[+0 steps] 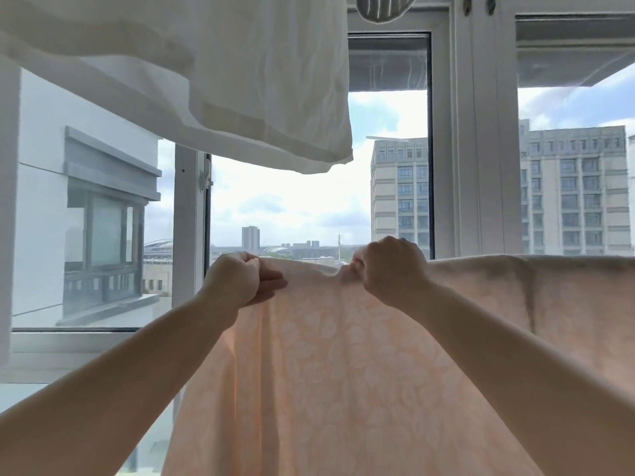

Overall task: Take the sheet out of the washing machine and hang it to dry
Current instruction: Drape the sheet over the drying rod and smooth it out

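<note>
A peach sheet (343, 372) with a pale leaf pattern hangs in front of me, its top edge running level from the centre off to the right. My left hand (240, 280) pinches the sheet's top left end. About a hand's width to the right, my right hand (391, 266) is closed on the top edge, where the cloth bunches. Whatever bar or line carries the sheet is hidden under the fabric. The washing machine is out of sight.
A white cloth (223, 80) hangs overhead at the upper left, above my left hand. A striped grey item (381, 6) hangs at the top centre. Right behind the sheet are white window frames (477, 149) and glass, with buildings outside.
</note>
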